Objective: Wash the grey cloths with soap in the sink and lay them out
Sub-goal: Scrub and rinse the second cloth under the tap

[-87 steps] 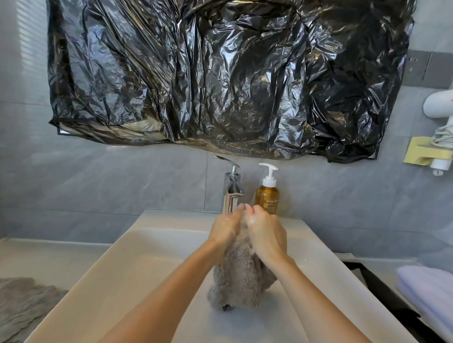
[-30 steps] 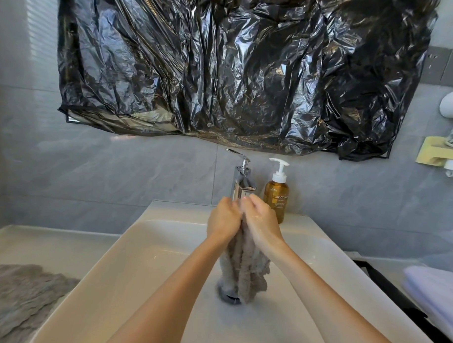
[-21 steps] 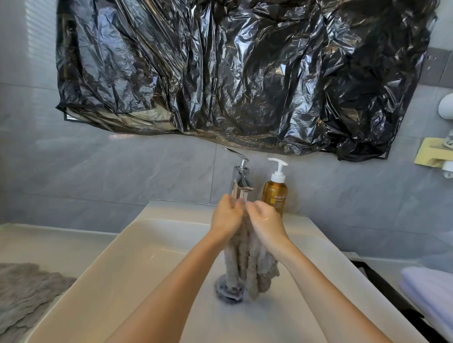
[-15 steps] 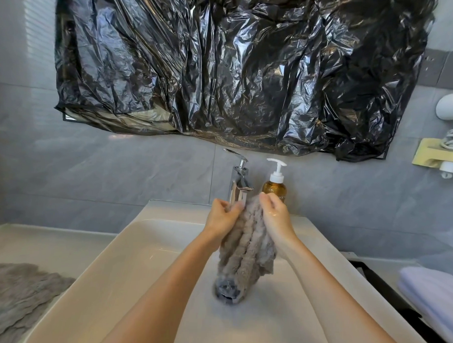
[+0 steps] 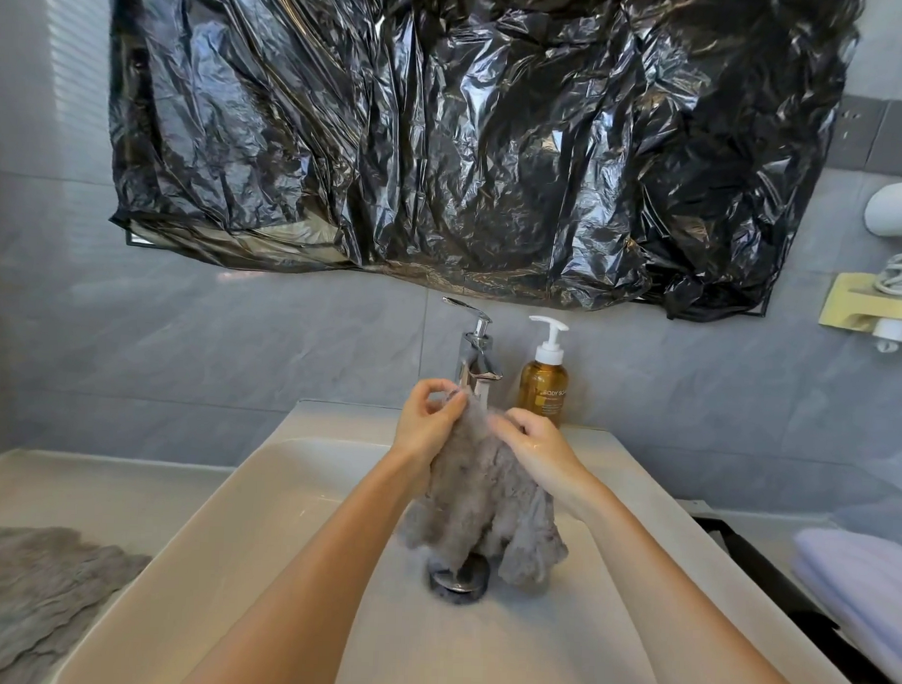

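A wet grey fluffy cloth (image 5: 476, 501) hangs over the white sink (image 5: 259, 509), its lower edge just above the metal drain (image 5: 458, 580). My left hand (image 5: 428, 423) pinches the cloth's top edge right under the chrome tap (image 5: 476, 358). My right hand (image 5: 534, 449) grips the cloth a little lower on its right side. An amber pump bottle of body soap (image 5: 543, 386) stands beside the tap on the sink's back rim. A second grey cloth (image 5: 31, 590) lies spread on the counter at the left.
A crumpled black plastic sheet (image 5: 471, 138) covers the wall above the tap. A folded pale lilac towel (image 5: 870, 586) lies at the right. A white hairdryer (image 5: 898, 209) sits in a yellow wall holder at the upper right.
The cloth was bunched and rubbed between both hands. Now my hands have moved apart, and the cloth hangs looser and wider over the drain.
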The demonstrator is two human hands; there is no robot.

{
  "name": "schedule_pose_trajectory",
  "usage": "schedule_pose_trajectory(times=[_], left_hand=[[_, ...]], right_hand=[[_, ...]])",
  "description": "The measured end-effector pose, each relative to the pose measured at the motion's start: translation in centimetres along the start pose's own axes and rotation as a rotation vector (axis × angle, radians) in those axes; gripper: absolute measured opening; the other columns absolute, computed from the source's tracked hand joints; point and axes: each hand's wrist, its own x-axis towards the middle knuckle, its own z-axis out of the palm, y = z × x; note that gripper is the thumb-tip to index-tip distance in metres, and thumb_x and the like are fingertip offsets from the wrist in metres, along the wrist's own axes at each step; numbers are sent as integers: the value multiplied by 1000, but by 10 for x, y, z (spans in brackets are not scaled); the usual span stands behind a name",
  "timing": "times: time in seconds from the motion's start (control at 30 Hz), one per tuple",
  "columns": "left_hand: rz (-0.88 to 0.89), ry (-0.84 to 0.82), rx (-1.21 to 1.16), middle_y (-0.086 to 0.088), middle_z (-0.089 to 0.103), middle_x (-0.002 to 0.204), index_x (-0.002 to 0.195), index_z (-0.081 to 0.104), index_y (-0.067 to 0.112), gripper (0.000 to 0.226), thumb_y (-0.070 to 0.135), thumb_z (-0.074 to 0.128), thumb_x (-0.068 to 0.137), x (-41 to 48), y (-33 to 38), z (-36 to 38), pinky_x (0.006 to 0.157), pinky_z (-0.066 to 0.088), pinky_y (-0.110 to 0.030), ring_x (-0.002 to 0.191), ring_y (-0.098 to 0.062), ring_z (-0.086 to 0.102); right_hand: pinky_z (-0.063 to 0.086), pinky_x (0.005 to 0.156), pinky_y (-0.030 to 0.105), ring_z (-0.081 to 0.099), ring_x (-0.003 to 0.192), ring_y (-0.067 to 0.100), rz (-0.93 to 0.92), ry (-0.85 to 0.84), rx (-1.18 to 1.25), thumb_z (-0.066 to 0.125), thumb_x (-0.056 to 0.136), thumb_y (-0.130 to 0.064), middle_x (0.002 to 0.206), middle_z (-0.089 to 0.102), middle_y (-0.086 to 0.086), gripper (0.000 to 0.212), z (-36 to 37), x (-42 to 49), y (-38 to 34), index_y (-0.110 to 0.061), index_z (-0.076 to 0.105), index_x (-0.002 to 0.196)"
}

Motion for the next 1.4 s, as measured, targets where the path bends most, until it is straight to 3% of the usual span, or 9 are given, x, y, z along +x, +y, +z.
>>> schedule_pose_trajectory(times=[0.2,0.37,0.5,0.63,0.77,0.9,1.1,1.27,1.4], left_hand=[[-6,-37,481,-9,59,85,86,56,9,43,38,30,104,-5,-14,11,75,46,-35,79,-20,54],[-304,-182,477,-14,61,127,129,56,7,82,69,19,92,-4,-14,8,97,48,-39,118,-29,57],[-145,-165,185,-1,64,95,102,58,18,39,52,40,97,-3,-9,14,81,49,-31,90,-17,60],[115,45,274,2,48,68,76,40,18,30,36,46,99,-4,-11,18,60,35,-30,65,-17,45],[150,134,492,-5,60,80,79,48,16,22,27,48,99,-11,-14,15,63,35,-31,73,-22,50],[160,-77,475,-9,68,100,105,66,8,37,35,40,102,-27,-16,32,73,46,-23,88,-15,60],[86,57,516,-6,65,104,108,65,11,41,35,31,103,-12,-13,21,80,43,-30,93,-21,57],[176,-141,403,-5,64,80,84,60,15,37,36,37,102,-29,-10,32,68,44,-27,78,-18,59],[133,102,479,-7,62,87,87,58,10,38,31,31,104,-15,-3,26,70,38,-30,82,-18,53]], right_hand=[[29,57,29,34,51,5,-115,215,96,51,98,-34,52,35,-12,37,8,-2,-6,-20,42,65],[31,59,32,38,54,9,-90,374,86,50,98,-39,53,37,-10,40,14,-1,-10,-20,43,62],[32,61,32,43,60,14,-36,447,70,43,98,-48,57,40,-10,41,4,-2,-9,-22,44,66],[43,81,34,56,89,16,74,136,107,37,101,-47,87,55,-9,38,12,-6,-14,-18,62,100],[32,63,30,43,66,13,8,165,7,37,103,-35,68,42,-3,34,29,-2,-12,-19,40,73],[49,80,40,60,88,28,145,274,-152,35,101,-39,91,64,8,34,22,7,5,-15,57,91],[33,57,28,46,60,10,-58,247,-125,38,103,-29,63,50,-4,39,31,-2,-13,-18,49,68],[51,77,39,63,84,23,103,279,-152,36,101,-41,80,64,0,34,23,7,4,-24,59,82],[49,76,40,62,83,22,6,176,-168,35,102,-33,86,67,4,36,32,0,-8,-15,64,90]])
